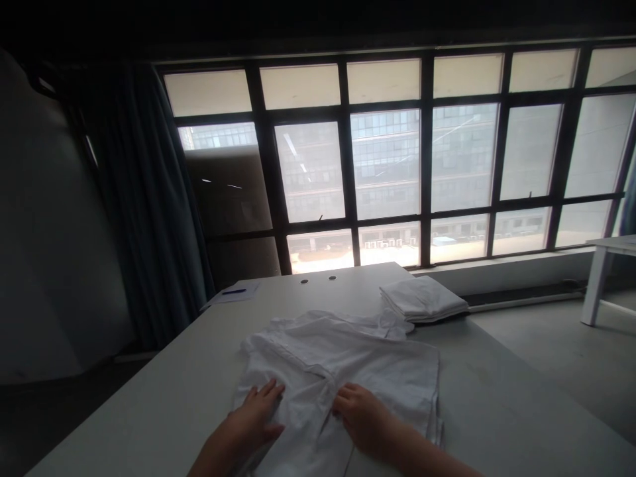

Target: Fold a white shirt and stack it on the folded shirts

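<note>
Right hand (365, 417): ours is curled down onto the white garment (392, 371), grip pinching a bit of cloth near the middle, right by a dark gap in the fabric.
Left hand (253, 417): ours lies on the same garment, toward its left side, grip spread and palm down, so we've got nothing pinched there.
White garment: it's laid out across the middle of our bench (154, 411), well in from the left edge, pretty wrinkly, with a seam slanting across the front and layers peeking out on its right side. We can't make out its nearest end properly.
Folded stack (424, 298): more white cloth, neatly squared off, sitting on the right edge toward the far right corner. Our garment's far end is just beside it; can't tell if they touch.
Papers (228, 299): at the left edge, up near the far left corner, with a blue pen (234, 291) lying on top.
Round inserts (332, 277): two of them, set in the benchtop close to the far edge.
Windows (386, 162): big dark-framed grid beyond the far edge, and we can see a building outside.
Curtain (154, 212): dark blue, hanging past the left edge.
Side table (613, 246): white, well apart, off beyond our right edge.
</note>
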`<act>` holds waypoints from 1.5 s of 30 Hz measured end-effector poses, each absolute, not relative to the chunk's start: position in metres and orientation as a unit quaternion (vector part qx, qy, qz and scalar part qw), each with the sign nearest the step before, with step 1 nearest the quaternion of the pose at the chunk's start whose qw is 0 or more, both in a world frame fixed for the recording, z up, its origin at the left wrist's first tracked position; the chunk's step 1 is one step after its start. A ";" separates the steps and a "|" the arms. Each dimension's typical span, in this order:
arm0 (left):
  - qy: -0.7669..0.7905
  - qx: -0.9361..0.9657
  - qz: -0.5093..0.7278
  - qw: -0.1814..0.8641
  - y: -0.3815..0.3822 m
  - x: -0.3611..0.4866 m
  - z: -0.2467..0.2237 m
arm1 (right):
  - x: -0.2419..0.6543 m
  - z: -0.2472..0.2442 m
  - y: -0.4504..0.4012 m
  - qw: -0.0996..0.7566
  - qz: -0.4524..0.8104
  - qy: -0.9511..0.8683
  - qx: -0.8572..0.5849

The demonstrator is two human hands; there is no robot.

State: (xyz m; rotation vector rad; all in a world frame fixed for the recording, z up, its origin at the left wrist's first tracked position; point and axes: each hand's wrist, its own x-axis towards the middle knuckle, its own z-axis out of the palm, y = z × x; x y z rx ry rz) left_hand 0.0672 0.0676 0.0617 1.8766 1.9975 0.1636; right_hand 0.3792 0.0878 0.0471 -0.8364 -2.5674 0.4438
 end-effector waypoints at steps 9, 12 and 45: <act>0.704 0.690 0.020 0.169 0.056 0.059 0.090 | 0.399 0.097 0.078 0.033 0.653 -0.729 -0.202; 0.689 0.707 0.039 0.154 0.055 0.062 0.094 | 0.408 0.112 0.074 -0.034 0.567 -0.796 -0.208; 0.772 0.630 -0.019 0.083 0.072 0.096 0.049 | 0.455 0.065 0.141 0.038 0.138 -0.853 -0.501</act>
